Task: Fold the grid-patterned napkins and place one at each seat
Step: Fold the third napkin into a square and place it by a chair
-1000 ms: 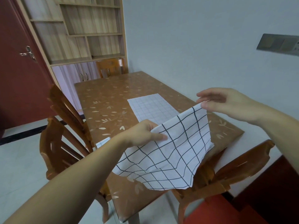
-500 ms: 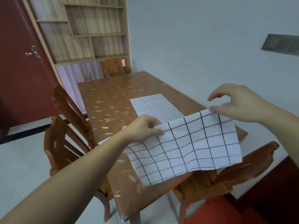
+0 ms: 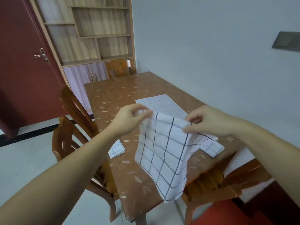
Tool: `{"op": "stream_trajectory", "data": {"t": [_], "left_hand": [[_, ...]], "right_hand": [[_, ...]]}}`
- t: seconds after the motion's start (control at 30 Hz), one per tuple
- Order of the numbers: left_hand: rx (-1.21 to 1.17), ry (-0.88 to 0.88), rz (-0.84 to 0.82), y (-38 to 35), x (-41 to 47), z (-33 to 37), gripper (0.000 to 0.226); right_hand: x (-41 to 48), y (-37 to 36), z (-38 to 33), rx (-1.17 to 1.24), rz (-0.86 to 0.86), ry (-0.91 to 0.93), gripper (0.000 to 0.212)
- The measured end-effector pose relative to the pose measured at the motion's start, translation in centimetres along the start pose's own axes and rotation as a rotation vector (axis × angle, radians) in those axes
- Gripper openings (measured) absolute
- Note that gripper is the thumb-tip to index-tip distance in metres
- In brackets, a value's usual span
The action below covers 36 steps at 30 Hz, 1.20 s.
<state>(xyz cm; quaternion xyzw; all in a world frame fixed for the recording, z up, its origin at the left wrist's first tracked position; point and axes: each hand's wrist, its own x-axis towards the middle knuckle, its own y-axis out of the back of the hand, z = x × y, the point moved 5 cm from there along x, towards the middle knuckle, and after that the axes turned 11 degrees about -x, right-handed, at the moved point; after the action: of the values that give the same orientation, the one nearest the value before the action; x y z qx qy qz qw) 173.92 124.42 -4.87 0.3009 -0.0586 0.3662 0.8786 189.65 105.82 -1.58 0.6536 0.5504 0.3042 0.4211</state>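
Observation:
I hold a white napkin with a black grid in the air above the near end of the brown table. My left hand pinches its upper left corner. My right hand pinches the upper right edge, and the cloth hangs down between them, doubled over. A flat unfolded napkin lies on the table beyond my hands. One small folded napkin lies at the left edge and another folded napkin lies at the right, partly hidden by the held cloth.
Two wooden chairs stand along the table's left side, one chair at the near right and one chair at the far end. A shelf unit and a red door stand behind. The wall runs along the right.
My hands came closer together and rose. The napkin, spread wide and level half a second ago, now hangs down in a narrower doubled shape. The two folded napkins on the table have come into sight.

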Motion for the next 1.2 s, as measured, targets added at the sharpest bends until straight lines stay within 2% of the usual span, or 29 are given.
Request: {"op": "stream_trajectory", "data": {"t": [0.07, 0.1, 0.17, 0.23, 0.3, 0.37, 0.47, 0.53, 0.63, 0.67, 0.73, 0.77, 0.83, 0.9, 0.97, 1.03, 1.13, 1.2], "left_hand": [[-0.486, 0.313, 0.273, 0.9, -0.6, -3.1, 0.036], [-0.641, 0.493, 0.289, 0.2, -1.2, -4.6, 0.044], [-0.747, 0.754, 0.09, -2.5, -3.3, -5.8, 0.06], [-0.909, 0.857, -0.148, -5.2, -5.7, -4.8, 0.068], [-1.088, 0.891, -0.254, -7.2, -6.7, -3.8, 0.073], [-1.276, 0.898, -0.242, -8.5, -6.5, -3.5, 0.087], [-1.426, 0.904, -0.175, -9.1, -5.2, -3.8, 0.107], [-1.368, 0.871, -0.15, -8.9, -4.4, -3.7, 0.099], [-1.061, 0.772, -0.054, -8.3, -3.6, -3.2, 0.059], [-0.991, 0.727, -0.015, -8.1, -3.3, -3.5, 0.058], [-0.887, 0.62, 0.017, -7.8, -3.0, -3.2, 0.081], [-0.822, 0.563, 0.003, -7.9, -2.7, -3.2, 0.084], [-0.726, 0.442, -0.001, -7.9, -2.3, -2.6, 0.061], [-0.727, 0.397, 0.071, -7.6, -2.2, -2.1, 0.038], [-0.726, 0.368, 0.127, -7.2, -2.2, -1.6, 0.029], [-0.692, 0.331, 0.156, -6.6, -2.1, -1.1, 0.026], [-0.631, 0.318, 0.119, -6.0, -1.8, -1.3, 0.02], [-0.647, 0.321, 0.094, -5.6, -1.7, -1.2, 0.015]], "right_hand": [[-0.8, 2.4, -0.2, 0.248, 0.157, -0.001, 0.006], [-0.9, 3.2, 0.3, 0.387, 0.234, -0.015, 0.007], [-0.8, 4.0, 1.8, 0.683, 0.347, -0.07, 0.013], [-0.5, 3.7, 3.2, 0.861, 0.426, -0.139, 0.015], [-0.2, 2.7, 4.8, 0.915, 0.466, -0.233, 0.012], [-0.1, 1.3, 6.3, 0.922, 0.487, -0.345, 0.008], [-0.4, -0.2, 8.2, 0.868, 0.535, -0.481, 0.01], [-0.7, -0.7, 9.3, 0.806, 0.585, -0.537, 0.025], [-1.4, -1.0, 10.5, 0.797, 0.634, -0.606, 0.052], [-1.5, -1.1, 10.7, 0.805, 0.638, -0.623, 0.055], [-1.7, -1.2, 10.8, 0.84, 0.64, -0.64, 0.055], [-1.9, -1.1, 10.8, 0.851, 0.646, -0.648, 0.055], [-2.2, -1.0, 10.9, 0.836, 0.625, -0.667, 0.058], [-2.5, -0.9, 10.7, 0.811, 0.524, -0.652, 0.063], [-2.9, -1.0, 10.0, 0.809, 0.416, -0.584, 0.061], [-3.5, -0.8, 9.5, 0.693, 0.377, -0.521, 0.056], [-4.2, 0.1, 8.7, 0.476, 0.441, -0.455, 0.041], [-4.4, 0.5, 8.6, 0.448, 0.489, -0.42, 0.031]]}}
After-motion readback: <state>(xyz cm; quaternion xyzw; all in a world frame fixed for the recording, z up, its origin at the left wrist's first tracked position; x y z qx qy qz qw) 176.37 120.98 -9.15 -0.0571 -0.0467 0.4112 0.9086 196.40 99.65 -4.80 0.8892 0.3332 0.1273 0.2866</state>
